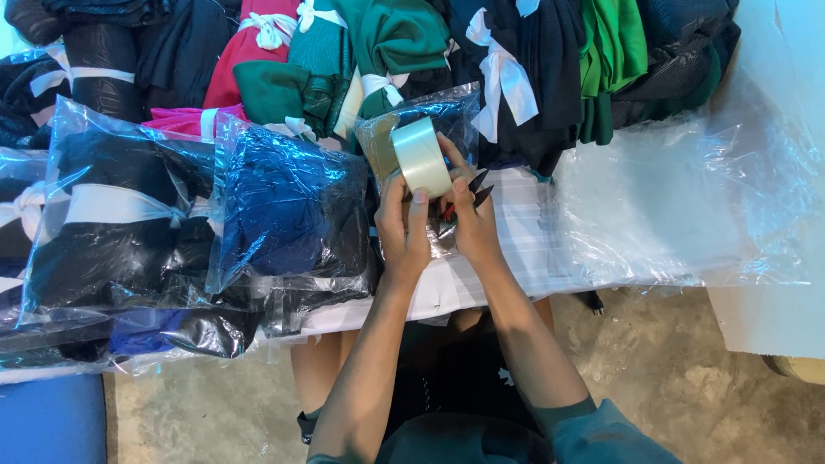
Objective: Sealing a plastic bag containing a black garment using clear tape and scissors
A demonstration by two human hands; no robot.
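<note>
Both forearms reach forward and come close together. The left hand [402, 228] is raised with fingers curled and thumb pointing up. The right hand [471, 219] stands just beside it, fingers bent in a grip.

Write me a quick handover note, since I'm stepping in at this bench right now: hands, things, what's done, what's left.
Left hand and right hand together hold a roll of clear tape over a small bagged bundle.
Bagged dark and blue bundles lie at left; empty clear bags at right.
Unbagged tied bundles are piled behind.
Done: several bundles bagged.
Left: the pile behind is not yet bagged.
</note>
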